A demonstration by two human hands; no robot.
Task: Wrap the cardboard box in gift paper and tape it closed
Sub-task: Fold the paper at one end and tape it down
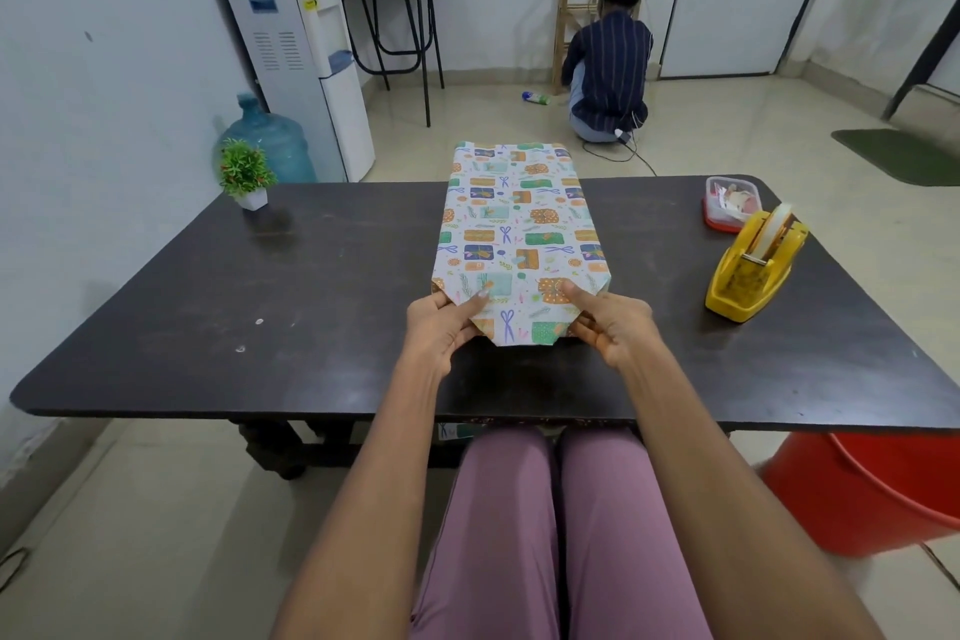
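Note:
A long box covered in patterned gift paper [514, 224] lies lengthwise on the dark table [311, 276], running away from me. Its near end is folded into a tapered flap [522, 327] with angled corners. My left hand [441, 327] pinches the flap's left corner, thumb on top. At the flap's right corner my right hand [608, 325] pinches the paper the same way. The cardboard itself is hidden under the paper. A yellow tape dispenser [750, 265] stands on the table to the right, apart from both hands.
A red-lidded plastic container [727, 203] sits behind the dispenser. A small potted plant [247, 177] stands at the table's far left. A red bucket [872, 489] is on the floor at my right. A person [608, 68] crouches by the far wall.

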